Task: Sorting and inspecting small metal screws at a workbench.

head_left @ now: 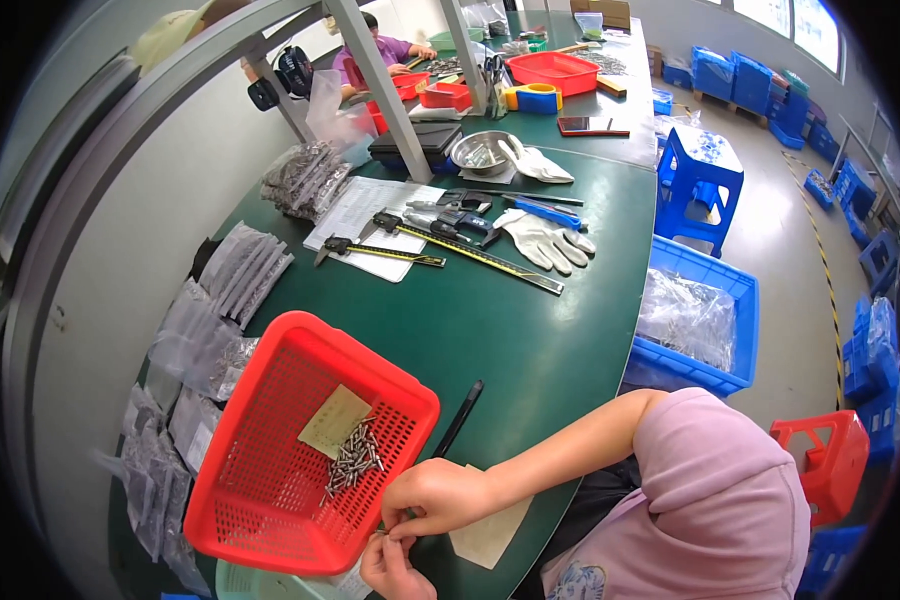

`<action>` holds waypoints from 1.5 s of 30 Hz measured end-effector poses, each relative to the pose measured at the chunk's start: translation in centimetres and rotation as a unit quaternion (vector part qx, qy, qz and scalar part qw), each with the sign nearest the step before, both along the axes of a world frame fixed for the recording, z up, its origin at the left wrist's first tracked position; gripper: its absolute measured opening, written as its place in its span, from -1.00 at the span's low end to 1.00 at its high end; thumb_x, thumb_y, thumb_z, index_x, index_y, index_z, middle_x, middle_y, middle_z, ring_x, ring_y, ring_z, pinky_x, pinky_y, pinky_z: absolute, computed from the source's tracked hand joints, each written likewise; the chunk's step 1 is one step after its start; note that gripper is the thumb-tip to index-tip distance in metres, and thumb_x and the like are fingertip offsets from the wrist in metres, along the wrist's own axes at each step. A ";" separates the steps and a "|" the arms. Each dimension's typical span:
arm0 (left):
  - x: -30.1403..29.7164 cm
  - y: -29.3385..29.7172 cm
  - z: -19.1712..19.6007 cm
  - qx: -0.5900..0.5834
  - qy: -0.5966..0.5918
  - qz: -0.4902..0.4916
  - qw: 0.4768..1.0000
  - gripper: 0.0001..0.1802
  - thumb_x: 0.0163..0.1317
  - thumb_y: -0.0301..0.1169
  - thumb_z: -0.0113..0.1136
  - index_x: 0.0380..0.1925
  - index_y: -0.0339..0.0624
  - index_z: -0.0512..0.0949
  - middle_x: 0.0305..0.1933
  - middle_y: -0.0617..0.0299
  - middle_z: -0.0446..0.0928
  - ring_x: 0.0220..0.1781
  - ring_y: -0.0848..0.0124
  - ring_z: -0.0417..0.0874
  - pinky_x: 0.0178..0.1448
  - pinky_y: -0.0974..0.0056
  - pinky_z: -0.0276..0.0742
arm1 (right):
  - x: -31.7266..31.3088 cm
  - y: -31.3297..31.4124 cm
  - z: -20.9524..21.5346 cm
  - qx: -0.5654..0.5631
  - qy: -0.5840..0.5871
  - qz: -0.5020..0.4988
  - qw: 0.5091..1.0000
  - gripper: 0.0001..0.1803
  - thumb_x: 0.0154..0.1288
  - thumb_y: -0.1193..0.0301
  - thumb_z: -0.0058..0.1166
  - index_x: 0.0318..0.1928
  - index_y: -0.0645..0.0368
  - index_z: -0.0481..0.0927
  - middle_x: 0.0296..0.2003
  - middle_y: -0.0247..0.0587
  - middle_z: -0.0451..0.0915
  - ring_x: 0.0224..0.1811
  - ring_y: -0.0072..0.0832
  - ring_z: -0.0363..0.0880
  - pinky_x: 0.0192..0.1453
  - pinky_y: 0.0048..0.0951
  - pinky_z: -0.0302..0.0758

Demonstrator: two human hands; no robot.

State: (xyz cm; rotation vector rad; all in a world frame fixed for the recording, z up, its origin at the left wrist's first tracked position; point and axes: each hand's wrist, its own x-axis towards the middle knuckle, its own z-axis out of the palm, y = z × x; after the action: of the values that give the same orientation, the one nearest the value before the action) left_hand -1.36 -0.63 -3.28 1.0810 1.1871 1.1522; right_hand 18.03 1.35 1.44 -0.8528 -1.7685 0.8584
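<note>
My right hand (435, 497) reaches in from the right, its fingers pinched together at the near right edge of the red plastic basket (255, 410). Fingertip to fingertip with it, my left hand (395, 572) is also pinched, partly cut off by the lower edge. A small, thin metal piece seems to sit between the fingertips; most of it is covered. Inside the tilted basket lie a pile of small metal pins or screws (355, 462) and a yellowish paper slip (334, 421). A black pen (459, 418) rests beside the basket, and a beige paper (492, 530) lies under my right forearm.
Bags of parts (160, 480) line the table's left side. Farther back are calipers (470, 252), white gloves (545, 240), a metal bowl (482, 152) and red trays (553, 72). A co-worker (375, 50) sits beyond the metal frame. A blue crate (705, 300) stands to the right.
</note>
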 end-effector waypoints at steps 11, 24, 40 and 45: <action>0.3 -0.9 2.0 -0.066 -0.083 -0.022 0.994 -0.71 0.25 -0.42 0.00 -0.12 -0.42 0.47 -0.09 0.01 0.48 -0.06 0.25 0.50 0.01 0.26 0.47 | -0.4 1.3 -0.9 0.243 -0.057 0.019 0.968 -0.64 -0.04 0.25 0.26 -0.22 0.17 0.61 -0.35 -0.28 0.50 -0.25 -0.31 0.48 -0.20 -0.28 0.38; 1.7 -1.5 2.1 0.011 -0.134 -0.034 0.990 -0.74 0.31 -0.38 -0.05 -0.27 -0.40 0.50 -0.21 0.15 0.50 -0.20 0.34 0.56 -0.13 0.26 0.54 | -0.1 1.2 -1.0 0.323 -0.130 -0.025 0.937 -0.69 -0.03 0.24 0.20 -0.33 0.19 0.56 -0.41 -0.31 0.47 -0.35 -0.38 0.45 -0.29 -0.33 0.35; 2.0 -1.2 4.0 -0.085 -0.174 -0.009 0.981 -0.75 0.29 -0.34 0.10 -0.20 -0.31 0.60 -0.22 0.21 0.59 -0.14 0.47 0.59 -0.12 0.41 0.47 | -0.4 6.2 1.3 0.186 -0.229 0.016 0.955 -0.73 -0.07 0.31 0.27 -0.30 0.11 0.66 -0.41 -0.28 0.55 -0.41 -0.30 0.50 -0.28 -0.29 0.39; 2.3 -1.4 4.0 -0.088 -0.169 -0.020 0.982 -0.74 0.29 -0.32 0.11 -0.20 -0.29 0.60 -0.22 0.23 0.61 -0.15 0.50 0.59 -0.11 0.41 0.48 | -4.8 10.7 0.0 0.242 -0.319 0.034 0.916 -0.83 0.03 0.38 0.17 -0.32 0.12 0.65 -0.45 -0.22 0.52 -0.33 -0.21 0.52 -0.27 -0.24 0.43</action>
State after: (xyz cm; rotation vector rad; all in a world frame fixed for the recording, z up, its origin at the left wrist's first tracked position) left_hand 0.91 -1.99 0.72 0.7368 0.9748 1.1247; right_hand 13.22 12.05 1.47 -0.7816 -2.4480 0.1398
